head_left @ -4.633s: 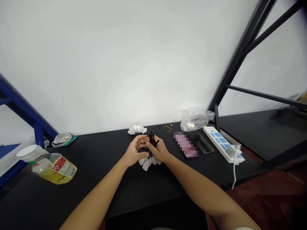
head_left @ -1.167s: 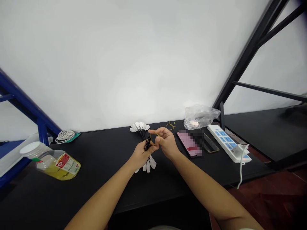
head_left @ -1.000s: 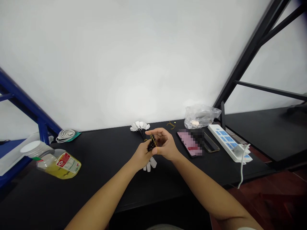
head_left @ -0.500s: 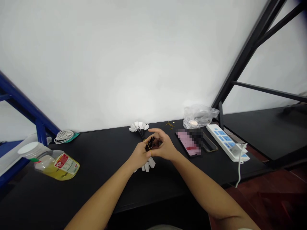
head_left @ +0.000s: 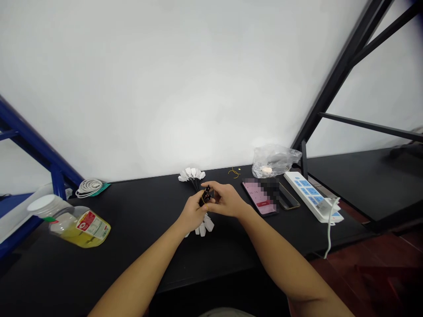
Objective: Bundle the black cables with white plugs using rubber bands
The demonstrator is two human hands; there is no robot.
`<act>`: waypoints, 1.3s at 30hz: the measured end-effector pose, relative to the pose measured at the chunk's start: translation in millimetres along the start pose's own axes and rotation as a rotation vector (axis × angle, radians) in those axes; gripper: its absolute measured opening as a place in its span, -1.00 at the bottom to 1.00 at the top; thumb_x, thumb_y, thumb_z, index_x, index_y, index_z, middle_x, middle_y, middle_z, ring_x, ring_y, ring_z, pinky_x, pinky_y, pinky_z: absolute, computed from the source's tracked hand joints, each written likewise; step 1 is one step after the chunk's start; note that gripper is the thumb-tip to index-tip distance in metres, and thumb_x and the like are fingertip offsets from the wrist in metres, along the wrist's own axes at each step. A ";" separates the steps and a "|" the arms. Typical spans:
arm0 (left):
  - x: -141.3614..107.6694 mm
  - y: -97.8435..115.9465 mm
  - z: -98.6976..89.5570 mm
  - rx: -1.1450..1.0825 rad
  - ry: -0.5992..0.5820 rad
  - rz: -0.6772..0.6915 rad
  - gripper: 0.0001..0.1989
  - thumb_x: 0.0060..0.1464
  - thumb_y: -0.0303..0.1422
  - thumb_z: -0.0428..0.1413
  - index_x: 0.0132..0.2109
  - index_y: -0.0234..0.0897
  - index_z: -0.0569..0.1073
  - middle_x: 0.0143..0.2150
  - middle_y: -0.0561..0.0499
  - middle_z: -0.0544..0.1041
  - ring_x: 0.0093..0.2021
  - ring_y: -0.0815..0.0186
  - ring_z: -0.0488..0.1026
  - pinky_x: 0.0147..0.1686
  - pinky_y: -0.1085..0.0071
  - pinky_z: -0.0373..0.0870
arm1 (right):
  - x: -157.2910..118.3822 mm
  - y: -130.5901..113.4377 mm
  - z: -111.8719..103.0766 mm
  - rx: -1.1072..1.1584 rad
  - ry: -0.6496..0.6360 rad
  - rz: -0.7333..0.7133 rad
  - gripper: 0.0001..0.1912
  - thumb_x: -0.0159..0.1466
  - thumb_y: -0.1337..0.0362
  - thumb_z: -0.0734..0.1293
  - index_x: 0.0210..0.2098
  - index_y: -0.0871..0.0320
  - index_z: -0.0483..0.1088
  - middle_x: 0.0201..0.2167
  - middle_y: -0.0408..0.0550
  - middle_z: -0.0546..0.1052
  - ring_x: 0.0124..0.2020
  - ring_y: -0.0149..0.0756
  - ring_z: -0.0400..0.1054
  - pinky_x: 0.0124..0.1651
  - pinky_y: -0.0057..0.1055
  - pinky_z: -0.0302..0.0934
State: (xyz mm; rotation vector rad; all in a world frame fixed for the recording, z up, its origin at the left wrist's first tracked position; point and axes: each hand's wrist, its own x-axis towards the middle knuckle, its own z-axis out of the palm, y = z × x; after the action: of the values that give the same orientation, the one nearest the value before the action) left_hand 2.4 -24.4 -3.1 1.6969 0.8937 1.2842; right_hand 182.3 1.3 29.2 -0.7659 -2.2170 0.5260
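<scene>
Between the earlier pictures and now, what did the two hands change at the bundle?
The right hand came down from pinching a thin yellow band; the band now lies on the black stick bundle. The left hand still grips the bundle. The plastic bottle and power strip stayed in place.

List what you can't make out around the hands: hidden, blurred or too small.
Head view:
- Yellow cord on the black sticks: its path is hidden by the left hand and right hand.
- Phone screen: pixelated.
- Bottle label: print too small.
- Clear plastic bag: contents blurred by crumpled film.
</scene>
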 end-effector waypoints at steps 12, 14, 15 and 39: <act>7.2 -10.6 -3.2 -0.246 0.268 -0.217 -0.56 0.12 0.05 0.18 -0.18 -0.23 0.32 -0.60 0.25 0.19 -0.63 0.48 0.14 -0.61 0.54 0.11 | 1.0 -3.3 2.6 0.056 -0.103 0.087 -0.66 0.27 0.05 0.42 -0.11 0.17 0.46 -0.44 -0.18 0.48 -0.46 -0.43 0.30 -0.38 -0.52 0.08; 8.1 -6.8 -2.5 -0.277 0.248 -0.226 -0.54 0.07 0.07 0.21 -0.27 -0.26 0.34 -0.62 0.24 0.17 -0.64 0.49 0.12 -0.61 0.54 0.08 | 2.0 -3.3 0.6 0.112 -0.165 0.102 -0.70 0.28 0.05 0.41 -0.29 0.20 0.49 -0.49 -0.19 0.46 -0.48 -0.45 0.27 -0.40 -0.53 0.05; 8.4 -4.5 -1.9 -0.287 0.239 -0.235 -0.52 0.04 0.07 0.22 -0.33 -0.27 0.34 -0.62 0.23 0.17 -0.64 0.50 0.12 -0.61 0.54 0.07 | 2.4 -3.7 -0.8 0.136 -0.186 0.118 -0.67 0.29 0.04 0.40 -0.37 0.21 0.48 -0.53 -0.20 0.43 -0.50 -0.46 0.24 -0.42 -0.53 0.03; -2.9 9.2 4.2 0.004 -0.019 -0.024 -0.47 0.13 0.15 0.09 -0.31 -0.30 0.47 -0.44 -0.01 0.42 -0.47 0.34 0.27 -0.45 0.44 0.22 | 8.2 -2.9 34.1 0.972 0.422 0.355 -0.50 0.04 0.00 0.55 -0.09 0.13 0.60 -0.05 0.15 0.63 -0.70 -0.57 0.12 -0.66 -0.46 0.08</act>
State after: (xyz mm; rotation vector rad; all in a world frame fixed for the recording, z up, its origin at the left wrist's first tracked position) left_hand 6.4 -31.6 3.3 1.6939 0.9035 1.2487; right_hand 151.3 -0.2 12.5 -0.6341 -1.1991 1.3340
